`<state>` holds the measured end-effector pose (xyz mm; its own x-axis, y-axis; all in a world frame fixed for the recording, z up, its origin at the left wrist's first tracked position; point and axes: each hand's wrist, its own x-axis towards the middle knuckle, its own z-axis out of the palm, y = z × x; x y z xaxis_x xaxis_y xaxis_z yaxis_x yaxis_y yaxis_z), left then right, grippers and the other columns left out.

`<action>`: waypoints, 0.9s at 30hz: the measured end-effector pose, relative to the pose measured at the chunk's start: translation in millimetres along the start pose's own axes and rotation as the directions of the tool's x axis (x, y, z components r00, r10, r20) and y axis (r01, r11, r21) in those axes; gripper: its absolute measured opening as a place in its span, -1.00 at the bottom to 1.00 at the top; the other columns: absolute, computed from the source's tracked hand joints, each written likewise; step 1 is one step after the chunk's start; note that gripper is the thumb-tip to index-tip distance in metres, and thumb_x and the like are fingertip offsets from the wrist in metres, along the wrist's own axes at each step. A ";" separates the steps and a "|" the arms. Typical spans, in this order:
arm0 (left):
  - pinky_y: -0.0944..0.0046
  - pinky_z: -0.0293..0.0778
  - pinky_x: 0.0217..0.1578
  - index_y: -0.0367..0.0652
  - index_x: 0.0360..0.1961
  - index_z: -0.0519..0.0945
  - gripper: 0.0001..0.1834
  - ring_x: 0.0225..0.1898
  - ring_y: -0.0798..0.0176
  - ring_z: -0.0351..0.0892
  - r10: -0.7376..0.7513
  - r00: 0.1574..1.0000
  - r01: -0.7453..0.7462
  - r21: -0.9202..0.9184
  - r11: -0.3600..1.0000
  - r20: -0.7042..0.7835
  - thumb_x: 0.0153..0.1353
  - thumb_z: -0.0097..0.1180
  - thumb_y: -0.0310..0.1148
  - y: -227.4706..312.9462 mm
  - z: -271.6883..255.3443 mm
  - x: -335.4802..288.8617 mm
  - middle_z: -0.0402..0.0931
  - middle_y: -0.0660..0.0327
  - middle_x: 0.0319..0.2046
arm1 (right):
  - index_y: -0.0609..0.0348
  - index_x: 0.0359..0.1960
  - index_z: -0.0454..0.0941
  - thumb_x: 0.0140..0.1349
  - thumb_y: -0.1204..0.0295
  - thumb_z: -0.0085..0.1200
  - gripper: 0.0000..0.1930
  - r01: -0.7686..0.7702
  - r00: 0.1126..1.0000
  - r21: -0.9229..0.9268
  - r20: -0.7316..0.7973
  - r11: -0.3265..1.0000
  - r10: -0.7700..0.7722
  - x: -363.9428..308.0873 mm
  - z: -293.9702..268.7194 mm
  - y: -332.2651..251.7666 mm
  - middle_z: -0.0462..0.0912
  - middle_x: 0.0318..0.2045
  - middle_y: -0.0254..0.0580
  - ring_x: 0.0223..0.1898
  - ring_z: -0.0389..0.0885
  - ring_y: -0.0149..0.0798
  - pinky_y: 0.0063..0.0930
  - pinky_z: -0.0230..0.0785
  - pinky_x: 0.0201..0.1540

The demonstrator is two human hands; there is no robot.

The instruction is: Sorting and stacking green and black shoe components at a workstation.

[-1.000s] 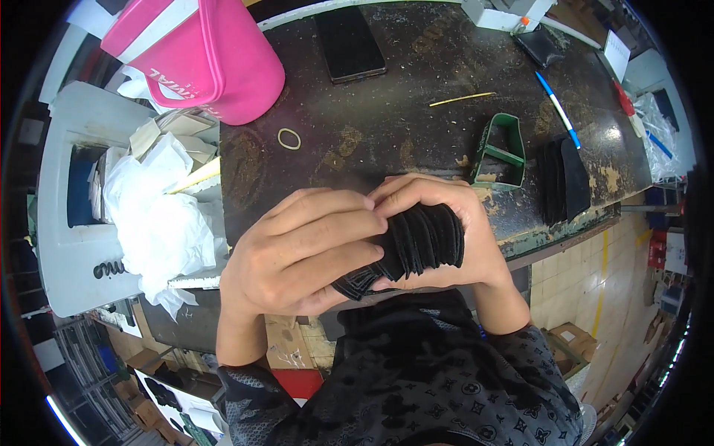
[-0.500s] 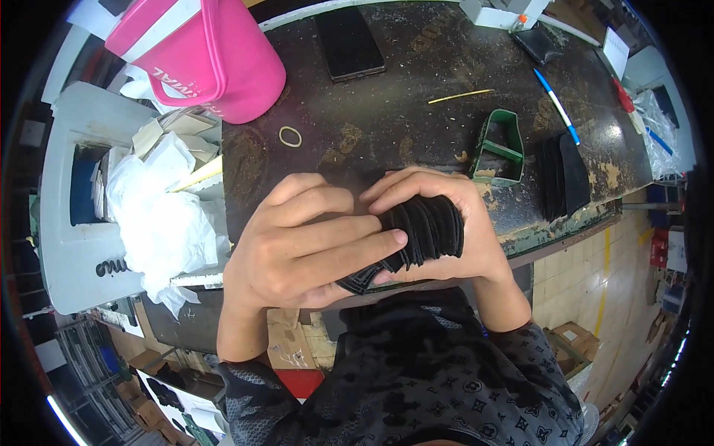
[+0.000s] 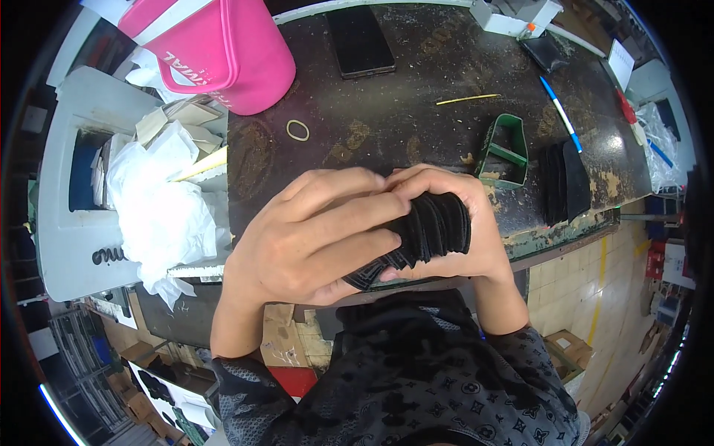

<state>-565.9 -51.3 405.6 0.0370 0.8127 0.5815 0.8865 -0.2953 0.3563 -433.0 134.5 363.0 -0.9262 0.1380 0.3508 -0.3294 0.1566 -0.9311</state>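
Both hands grip one thick stack of black cut pieces (image 3: 435, 229), perhaps fabric or leather, above the near edge of the dark worktable (image 3: 320, 97). My left hand (image 3: 305, 234) lies over the stack's left part, fingers closed across it. My right hand (image 3: 476, 219) wraps the stack's right end, with its fingers curled over the far side. The pieces are fanned into a row of ridges. Beyond my right hand stands a green metal cutting die (image 3: 487, 156) with a crossbar. A second stack of black pieces (image 3: 567, 182) lies to its right.
A pink bucket (image 3: 260, 59) stands at the far left, near a black phone (image 3: 361, 41). A rubber band (image 3: 297, 131), a thin yellow strip (image 3: 467, 99) and a blue-and-white pen (image 3: 561, 115) lie on the table. White plastic bags (image 3: 163, 201) fill the left side.
My left fingers have moved right and closed down over the stack's far edge, near the right fingertips. The view has shifted slightly; the stack stays between both hands.
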 end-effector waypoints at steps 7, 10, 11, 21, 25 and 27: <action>0.04 0.57 -0.08 -0.28 -0.33 0.71 -0.69 0.10 -0.06 0.61 0.055 0.998 -0.055 0.013 0.998 0.023 -0.02 0.25 -0.26 -0.8 1.5 1.0 0.68 0.13 0.00 | 0.24 -0.20 0.66 -0.32 0.36 0.64 -0.43 -0.020 1.000 0.016 0.000 1.000 0.020 -0.5 -1.7 1.2 0.72 -0.17 -0.15 -0.09 0.71 -0.23 -0.35 0.50 0.05; 0.05 0.58 -0.08 -0.28 -0.33 0.72 -0.70 0.07 -0.05 0.62 0.053 0.999 -0.053 0.008 0.999 0.005 -0.03 0.26 -0.28 -1.3 4.0 -2.4 0.69 0.12 -0.02 | 0.25 -0.20 0.66 -0.32 0.37 0.63 -0.44 0.038 0.999 -0.011 0.009 0.999 -0.038 0.3 -2.2 3.4 0.73 -0.16 -0.14 -0.09 0.72 -0.22 -0.34 0.51 0.05; 0.05 0.58 -0.08 -0.28 -0.32 0.72 -0.71 0.06 -0.04 0.62 0.052 0.999 -0.052 0.010 0.999 -0.005 -0.03 0.26 -0.29 -0.9 3.8 -3.2 0.69 0.12 -0.02 | 0.25 -0.20 0.67 -0.31 0.37 0.63 -0.44 0.034 0.999 0.004 0.007 0.999 -0.034 0.4 -1.6 3.4 0.73 -0.15 -0.13 -0.09 0.72 -0.22 -0.33 0.51 0.06; 0.06 0.52 -0.08 -0.24 -0.29 0.72 -0.70 -0.08 0.04 0.62 0.024 1.000 -0.024 0.006 1.000 0.019 0.06 0.19 -0.24 -0.1 1.7 -2.9 0.66 0.16 -0.16 | 0.24 -0.19 0.68 -0.29 0.36 0.62 -0.46 0.001 1.000 0.029 0.018 1.000 -0.001 1.7 -0.5 1.3 0.74 -0.14 -0.13 -0.07 0.72 -0.22 -0.34 0.50 0.08; 0.08 0.51 -0.11 -0.16 -0.23 0.76 -0.69 -0.12 0.07 0.62 0.026 1.000 -0.027 0.040 0.999 0.011 0.03 0.29 -0.23 2.2 2.5 0.2 0.68 0.21 -0.19 | 0.25 -0.19 0.68 -0.30 0.36 0.63 -0.45 0.003 1.000 0.023 0.011 1.000 -0.004 1.3 -0.3 1.6 0.74 -0.14 -0.13 -0.07 0.72 -0.21 -0.34 0.50 0.08; 0.09 0.51 -0.14 -0.11 -0.24 0.78 -0.69 -0.15 0.09 0.62 0.014 1.000 -0.016 0.078 0.997 0.020 -0.03 0.40 -0.23 3.6 3.2 1.7 0.71 0.24 -0.22 | 0.25 -0.20 0.68 -0.31 0.37 0.63 -0.45 0.021 1.000 0.021 0.004 1.000 -0.021 0.7 -1.4 2.6 0.74 -0.15 -0.13 -0.08 0.73 -0.22 -0.34 0.50 0.07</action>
<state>-561.2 -49.4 405.5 0.0591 0.8185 0.5715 0.9189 -0.2682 0.2892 -434.3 136.4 360.9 -0.9198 0.1311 0.3697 -0.3522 0.1391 -0.9255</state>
